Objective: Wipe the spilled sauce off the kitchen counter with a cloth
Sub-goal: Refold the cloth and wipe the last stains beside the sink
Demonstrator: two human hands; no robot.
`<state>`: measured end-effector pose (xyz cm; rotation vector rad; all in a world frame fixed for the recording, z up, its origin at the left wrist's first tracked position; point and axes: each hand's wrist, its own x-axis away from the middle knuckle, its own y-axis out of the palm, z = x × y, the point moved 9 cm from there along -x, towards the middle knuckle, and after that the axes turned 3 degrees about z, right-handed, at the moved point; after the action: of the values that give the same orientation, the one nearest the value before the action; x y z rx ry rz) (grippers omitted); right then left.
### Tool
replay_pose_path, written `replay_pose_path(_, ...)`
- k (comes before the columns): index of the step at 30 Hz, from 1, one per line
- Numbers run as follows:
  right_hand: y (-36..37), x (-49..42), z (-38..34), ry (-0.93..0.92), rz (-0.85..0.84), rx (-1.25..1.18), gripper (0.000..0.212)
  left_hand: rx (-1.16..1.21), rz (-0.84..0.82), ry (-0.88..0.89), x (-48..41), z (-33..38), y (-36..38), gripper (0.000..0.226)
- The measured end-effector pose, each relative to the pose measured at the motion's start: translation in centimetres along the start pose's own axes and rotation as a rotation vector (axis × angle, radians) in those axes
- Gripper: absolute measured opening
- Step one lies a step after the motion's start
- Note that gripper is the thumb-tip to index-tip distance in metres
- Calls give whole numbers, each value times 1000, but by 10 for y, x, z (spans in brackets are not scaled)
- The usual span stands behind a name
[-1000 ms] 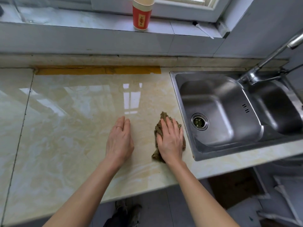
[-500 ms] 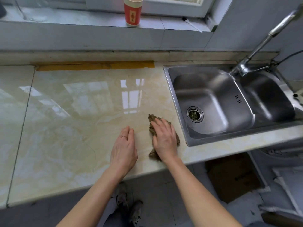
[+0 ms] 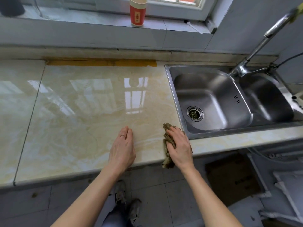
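A crumpled brown cloth (image 3: 167, 138) lies at the front edge of the glossy beige marble counter (image 3: 82, 112), just left of the sink, and its lower end hangs over the edge. My right hand (image 3: 179, 146) lies flat on top of it, fingers straight and pointing up-left, pressing it down. My left hand (image 3: 122, 149) rests flat on the bare counter to the left of the cloth, fingers together, a thin ring on one finger. No sauce stands out on the shiny surface.
A steel double sink (image 3: 213, 102) with a food-filled drain and a tall faucet (image 3: 255, 51) sits right of the cloth. A red paper cup (image 3: 137, 13) stands on the window sill. Yellow tape (image 3: 101, 63) runs along the back wall. Below are floor tiles and my shoes.
My right hand has dragged the cloth toward me, from mid-counter beside the sink to the front edge, where its end now hangs over. My left hand also slid back toward the edge.
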<state>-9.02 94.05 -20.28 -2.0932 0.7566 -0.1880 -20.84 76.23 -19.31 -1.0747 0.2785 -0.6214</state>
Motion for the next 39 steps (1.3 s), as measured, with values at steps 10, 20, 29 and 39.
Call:
replay_pose_path(10, 74, 22, -92, -234, -40, 238, 54, 18, 13, -53, 4, -4, -5, 57)
replay_pose_path(20, 19, -7, -19, 6, 143, 341, 52, 21, 59, -132, 6, -39, -21, 55)
replay_pose_path(29, 99, 41, -114, -592, -300, 229, 73, 53, 69, -156, 2, -44, -25, 53)
replay_pose_path(39, 32, 19, -26, -671, -355, 327, 108, 52, 80, -173, 1, -54, -31, 53)
